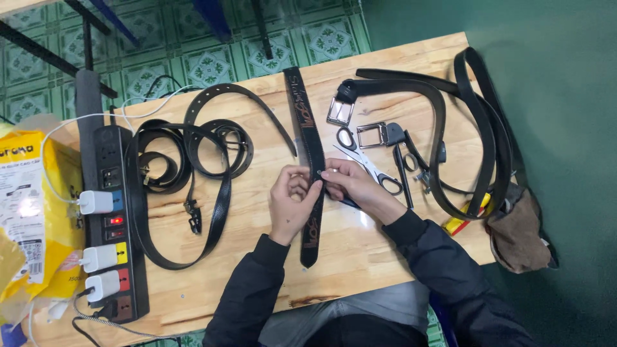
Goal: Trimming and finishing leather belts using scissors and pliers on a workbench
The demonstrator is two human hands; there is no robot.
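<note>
A wooden table point(257, 270) carries the work, and at its middle both hands meet on one black belt strap with stamped lettering point(307, 128), which lies lengthwise away from the person, its far end well beyond the grip and its near end reaching back toward the table edge. The step in hand looks like close work at a single spot on the strap's edge, perhaps setting or picking at a small fitting; what sits between the fingertips is too small to tell. The left hand point(290, 204) is closed on the strap, thumb and fingers pinching it from its left side, holding it flat and steady. The right hand point(352, 185) is narrowed to a fingertip pinch touching the strap's right edge, directly opposite the left. Any next move would call for the left pinch staying firm while the right works precisely at that point. Left of the grip lie coiled black belts point(193, 154), and beyond them a power strip point(116, 218) with white chargers. Right of the grip, just behind the right hand, lie scissors point(366, 164), then a silver buckle point(373, 135), and farther out looped black belts point(475, 128)
</note>
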